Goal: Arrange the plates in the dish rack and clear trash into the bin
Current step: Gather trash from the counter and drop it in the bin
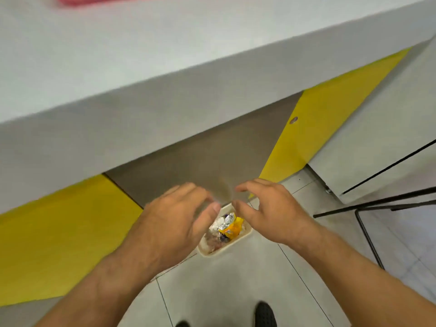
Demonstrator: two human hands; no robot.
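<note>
Yellow panel [59,232] fills the left under the white counter [165,43]. Our left hand [179,218], blurred, hovers slack, holding nothing. Just beneath it, the beige bin [212,253] sits on the tiled floor [236,291], foil and yellow wrappers [228,224] inside. Our right hand [269,208] hangs released above the bin's right rim. 1 black metal frame [368,232] stands at the right.

Left hand [174,223] and right hand [266,208] hover side by side above the beige bin [226,250] on the tiled floor [236,291], fingers loosely curved, holding nothing. The bin contains crumpled foil [227,221] and a yellow wrapper [234,229].
</note>
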